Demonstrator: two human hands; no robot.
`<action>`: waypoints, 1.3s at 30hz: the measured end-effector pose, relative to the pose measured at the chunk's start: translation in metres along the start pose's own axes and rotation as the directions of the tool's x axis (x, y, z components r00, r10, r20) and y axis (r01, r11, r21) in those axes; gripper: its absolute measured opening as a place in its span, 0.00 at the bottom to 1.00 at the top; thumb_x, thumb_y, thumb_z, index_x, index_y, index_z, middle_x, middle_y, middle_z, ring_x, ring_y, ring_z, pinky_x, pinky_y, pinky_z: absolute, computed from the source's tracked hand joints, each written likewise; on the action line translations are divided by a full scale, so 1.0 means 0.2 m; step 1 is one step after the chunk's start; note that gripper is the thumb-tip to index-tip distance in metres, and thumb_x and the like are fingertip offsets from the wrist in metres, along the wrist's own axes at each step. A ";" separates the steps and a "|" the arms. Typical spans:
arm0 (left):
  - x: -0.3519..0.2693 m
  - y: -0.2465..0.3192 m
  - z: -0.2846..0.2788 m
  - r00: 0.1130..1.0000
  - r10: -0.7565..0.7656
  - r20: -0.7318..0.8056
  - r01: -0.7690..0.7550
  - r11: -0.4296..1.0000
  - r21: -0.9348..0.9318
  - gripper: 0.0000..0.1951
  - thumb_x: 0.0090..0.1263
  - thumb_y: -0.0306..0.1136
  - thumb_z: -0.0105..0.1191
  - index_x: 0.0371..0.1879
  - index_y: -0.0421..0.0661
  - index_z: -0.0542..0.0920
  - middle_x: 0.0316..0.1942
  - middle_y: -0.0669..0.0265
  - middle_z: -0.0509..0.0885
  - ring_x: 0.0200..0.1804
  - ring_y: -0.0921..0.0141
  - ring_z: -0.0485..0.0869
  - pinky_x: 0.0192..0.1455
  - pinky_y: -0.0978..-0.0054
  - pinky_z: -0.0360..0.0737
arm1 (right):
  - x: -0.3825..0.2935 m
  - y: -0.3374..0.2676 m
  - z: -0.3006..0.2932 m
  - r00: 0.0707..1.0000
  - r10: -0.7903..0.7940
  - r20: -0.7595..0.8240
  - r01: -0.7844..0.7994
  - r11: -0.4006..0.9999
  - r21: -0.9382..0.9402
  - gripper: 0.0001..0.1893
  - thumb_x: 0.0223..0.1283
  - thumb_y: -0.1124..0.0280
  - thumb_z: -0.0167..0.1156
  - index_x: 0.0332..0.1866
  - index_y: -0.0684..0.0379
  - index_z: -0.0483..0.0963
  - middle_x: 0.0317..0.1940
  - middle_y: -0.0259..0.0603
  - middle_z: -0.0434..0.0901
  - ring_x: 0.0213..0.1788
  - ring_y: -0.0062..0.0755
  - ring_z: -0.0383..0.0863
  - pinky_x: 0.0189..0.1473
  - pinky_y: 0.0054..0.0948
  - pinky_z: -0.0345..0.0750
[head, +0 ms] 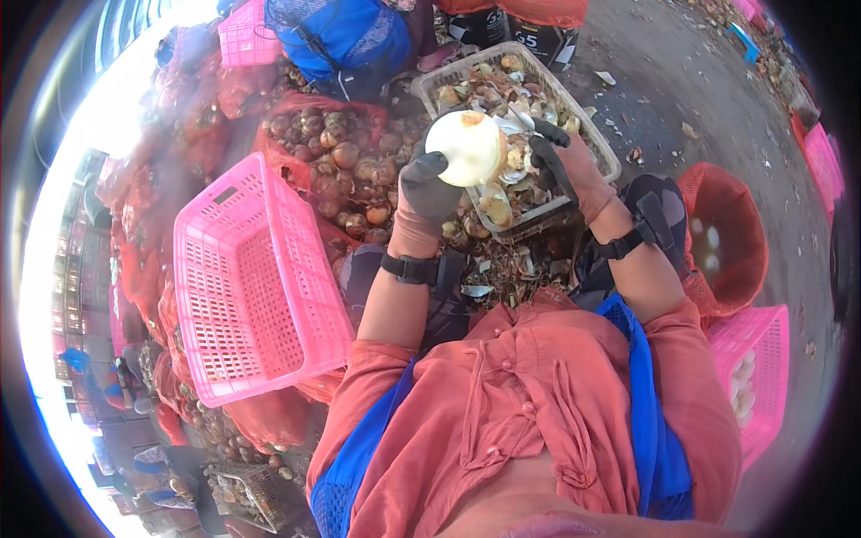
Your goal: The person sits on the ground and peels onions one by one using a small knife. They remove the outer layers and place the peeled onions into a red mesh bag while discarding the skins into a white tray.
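My left hand (434, 185), in a glove with dark fingers and palm, grips a large pale peeled onion (465, 149) with a brown patch at its top. To the right, my right hand (562, 158), gloved alike, has its fingers curled around a small knife (521, 120) whose thin blade points up and left; its handle is mostly hidden by the fingers. Both hands are above a pale plastic crate (602, 144) filled with onion skins and trimmings (471, 94).
An upright pink crate (269, 302) stands at left beside unpeeled onions (346, 155) in red mesh sacks. At right are a red sack (746, 228) holding a few pale onions and another pink crate (773, 383) with peeled onions. A person in blue (350, 40) sits ahead.
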State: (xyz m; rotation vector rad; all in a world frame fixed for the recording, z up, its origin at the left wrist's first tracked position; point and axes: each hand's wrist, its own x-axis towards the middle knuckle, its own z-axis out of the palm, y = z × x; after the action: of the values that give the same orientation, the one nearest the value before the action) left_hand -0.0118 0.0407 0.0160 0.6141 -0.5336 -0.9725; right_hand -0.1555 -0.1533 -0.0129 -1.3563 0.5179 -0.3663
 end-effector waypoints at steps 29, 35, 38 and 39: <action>0.02 0.04 0.10 0.966 0.260 0.009 -0.253 0.933 0.256 0.40 0.49 0.39 0.66 0.65 0.38 0.71 0.57 0.53 0.80 0.57 0.57 0.83 0.61 0.59 0.83 | -0.19 -0.23 0.06 0.985 -0.113 0.128 0.108 0.993 0.045 0.31 0.71 0.60 0.58 0.76 0.60 0.64 0.30 0.30 0.78 0.25 0.17 0.76 0.27 0.20 0.72; 0.03 0.03 0.10 0.950 0.312 0.013 -0.280 0.831 0.480 0.42 0.49 0.42 0.71 0.64 0.37 0.72 0.55 0.57 0.82 0.55 0.63 0.83 0.59 0.65 0.82 | -0.29 -0.21 0.23 0.695 -0.689 0.206 0.667 0.511 -0.542 0.29 0.70 0.64 0.60 0.75 0.48 0.65 0.52 0.50 0.84 0.50 0.43 0.87 0.52 0.36 0.80; 0.02 0.02 0.08 0.933 0.356 0.056 -0.295 0.667 0.684 0.43 0.49 0.46 0.74 0.64 0.37 0.73 0.55 0.59 0.82 0.55 0.65 0.83 0.59 0.66 0.82 | -0.29 -0.22 0.25 0.708 -0.675 0.210 0.610 0.434 -0.663 0.26 0.70 0.65 0.60 0.72 0.50 0.69 0.53 0.52 0.83 0.50 0.45 0.86 0.53 0.34 0.80; 0.02 0.02 0.08 0.940 0.336 0.065 -0.297 0.707 0.642 0.43 0.49 0.46 0.74 0.64 0.37 0.73 0.55 0.59 0.82 0.55 0.65 0.83 0.59 0.66 0.81 | -0.28 -0.22 0.24 0.756 -0.630 0.178 0.555 0.472 -0.685 0.24 0.70 0.65 0.60 0.70 0.51 0.71 0.53 0.51 0.83 0.50 0.44 0.86 0.53 0.34 0.80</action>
State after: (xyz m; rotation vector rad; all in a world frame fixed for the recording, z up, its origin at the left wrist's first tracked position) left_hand -0.0183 0.0351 0.0300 1.1244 -0.9065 -0.4141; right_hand -0.1739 -0.0914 0.0446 -2.3078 0.2309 -0.8849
